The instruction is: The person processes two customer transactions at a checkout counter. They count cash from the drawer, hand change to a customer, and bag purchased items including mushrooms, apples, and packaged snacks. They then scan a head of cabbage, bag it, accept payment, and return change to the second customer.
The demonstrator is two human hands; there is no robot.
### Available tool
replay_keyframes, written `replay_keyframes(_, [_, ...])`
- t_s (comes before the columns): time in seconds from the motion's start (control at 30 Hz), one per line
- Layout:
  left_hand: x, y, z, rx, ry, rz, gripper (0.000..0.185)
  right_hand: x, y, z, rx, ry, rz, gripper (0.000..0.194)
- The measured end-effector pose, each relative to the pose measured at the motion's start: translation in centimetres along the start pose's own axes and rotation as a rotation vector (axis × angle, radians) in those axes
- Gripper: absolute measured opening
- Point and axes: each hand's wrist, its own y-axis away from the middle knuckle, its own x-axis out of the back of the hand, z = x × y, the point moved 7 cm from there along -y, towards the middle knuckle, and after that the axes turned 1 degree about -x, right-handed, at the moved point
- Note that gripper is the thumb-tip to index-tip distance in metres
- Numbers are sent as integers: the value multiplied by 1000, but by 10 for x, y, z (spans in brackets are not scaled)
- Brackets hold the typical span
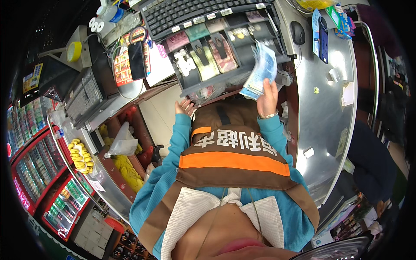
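My right hand [268, 99] grips a small fanned bundle of blue banknotes [261, 70]. The notes hang over the right front corner of a pulled-out cash drawer [216, 78]. At the drawer's left front corner is my left hand [184, 107], palm up, fingers apart and holding nothing. Inside the drawer, black clips press on yellow-green notes [208, 67] and pinkish-brown notes [227, 65]. Coins [240, 33] fill a compartment towards the right, and small white pieces [184, 63] lie in the front left one. Pink notes [177, 40] and green notes [197, 31] lie behind.
A black keyboard [195, 14] sits above the drawer. The metal counter [320, 107] on the right carries a mouse [297, 32] and phone [323, 44]. Leftward are another phone [137, 60], a second keyboard [85, 92] and bananas [80, 156]. A person in dark clothing [373, 159] is beyond the counter.
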Motion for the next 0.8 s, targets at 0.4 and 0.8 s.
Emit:
replay_keyframes(0.4, [-51,52,42,-219,-141,-218,61,-96,-125,48,137,262,-379,22])
replay_keyframes(0.8, [-216,118,58,-229,-340,-1026,60,-47,-23,28,-122,326,-595,23])
